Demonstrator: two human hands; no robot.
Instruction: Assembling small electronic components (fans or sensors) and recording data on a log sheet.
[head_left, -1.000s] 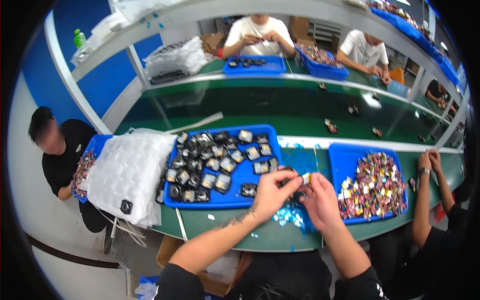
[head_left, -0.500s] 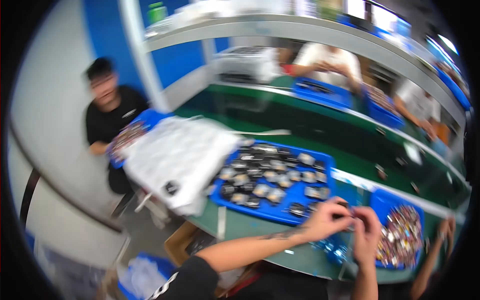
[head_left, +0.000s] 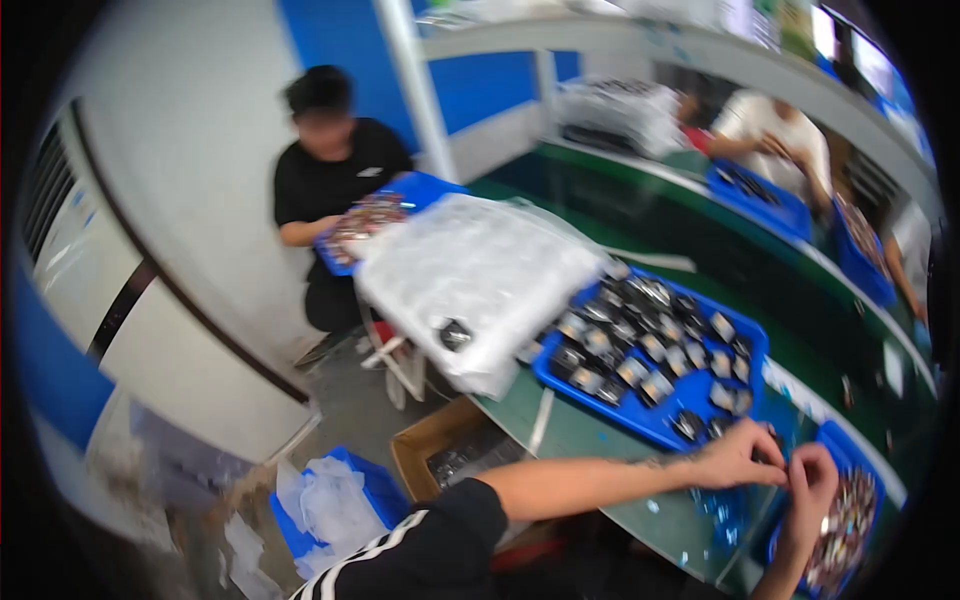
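My left hand [head_left: 738,456] is closed in a pinch on a small dark piece [head_left: 769,443], blurred and partly hidden by the fingers. Close against it is my right hand [head_left: 813,482], its fingertips pressed together; what they hold, if anything, does not show. Both hands are above the green table, off the near right corner of a blue tray [head_left: 610,412] with several black pieces bearing pale tops. Under my right hand lies a second blue tray [head_left: 832,432] heaped with small reddish-brown and silvery parts. Crumpled blue film [head_left: 722,512] rests on the table below my hands.
A padded white sheet stack [head_left: 470,270] with one black piece [head_left: 455,335] stands left of the tray. Beyond it sits a person [head_left: 340,180] with a blue tray of parts. More people work across the green belt [head_left: 680,225]. A cardboard box [head_left: 420,445] and blue bin [head_left: 375,490] stand below.
The view has swung left and down, so everything appears farther right, and the floor bin shows more fully. My hands remain close together, fingers pinched.
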